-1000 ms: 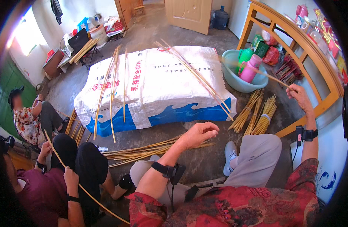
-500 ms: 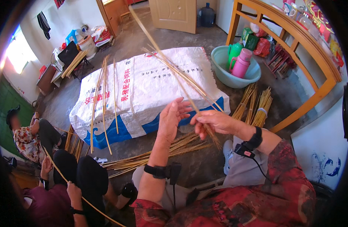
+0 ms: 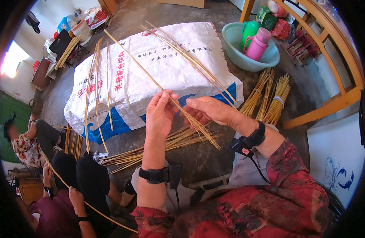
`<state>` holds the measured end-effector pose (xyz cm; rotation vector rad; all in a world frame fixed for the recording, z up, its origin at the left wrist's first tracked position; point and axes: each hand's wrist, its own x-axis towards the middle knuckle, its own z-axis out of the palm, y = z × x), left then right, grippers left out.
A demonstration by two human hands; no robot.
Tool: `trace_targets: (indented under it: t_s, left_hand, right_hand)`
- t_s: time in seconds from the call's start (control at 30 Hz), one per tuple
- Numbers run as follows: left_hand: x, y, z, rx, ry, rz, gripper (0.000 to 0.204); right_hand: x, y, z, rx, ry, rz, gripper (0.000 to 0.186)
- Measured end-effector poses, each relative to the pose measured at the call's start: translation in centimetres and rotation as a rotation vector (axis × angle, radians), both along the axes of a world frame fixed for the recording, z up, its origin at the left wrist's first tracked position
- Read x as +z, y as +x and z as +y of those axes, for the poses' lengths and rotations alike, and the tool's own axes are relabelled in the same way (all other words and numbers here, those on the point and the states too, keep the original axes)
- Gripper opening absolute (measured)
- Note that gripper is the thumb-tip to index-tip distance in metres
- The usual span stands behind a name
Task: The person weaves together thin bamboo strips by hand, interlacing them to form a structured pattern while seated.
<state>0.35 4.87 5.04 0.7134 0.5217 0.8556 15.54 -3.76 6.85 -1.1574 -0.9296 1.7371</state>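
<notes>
A long, thin straw-coloured stalk (image 3: 135,63) slants from the far left down to a frayed, brushy end (image 3: 204,133) close to me. My left hand (image 3: 159,115) pinches it just above the brushy part, thumb against fingers. Beside the brushy end is my right hand (image 3: 216,112), its fingers loosely curled and the thumb apart from them; whether the fingertips touch the strands is hard to see. Beyond my hands, a white woven sack sheet (image 3: 150,85) covers a low, wide surface. More stalks (image 3: 190,61) lie across its right side, and several others (image 3: 97,79) on its left.
A heap of brushy stalks (image 3: 158,146) lies on the floor before my knees. Tied bundles (image 3: 278,101) stand at right, below a blue basin (image 3: 234,41) holding a pink flask (image 3: 258,44) and a green one. At left, a co-worker's hand (image 3: 76,198) holds a long stalk.
The left hand has gone from open to pinching the stalk. My right hand, which gripped it near the brushy end, has loosened. The view has tilted down and shifted slightly.
</notes>
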Motion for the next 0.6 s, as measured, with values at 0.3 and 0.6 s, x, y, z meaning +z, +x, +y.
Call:
trace_targets:
  t_s: [0.3, 0.6]
  left_hand:
    - [-0.7, 0.8, -0.3, -0.066, -0.026, -0.045, 0.01]
    - [-0.9, 1.2, -1.2, -0.114, 0.0, 0.02, 0.009]
  right_hand:
    - [-0.2, 0.7, -1.1, -0.109, 0.031, -0.003, 0.024]
    - [-0.6, 1.2, -1.4, -0.062, 0.013, 0.03, 0.021]
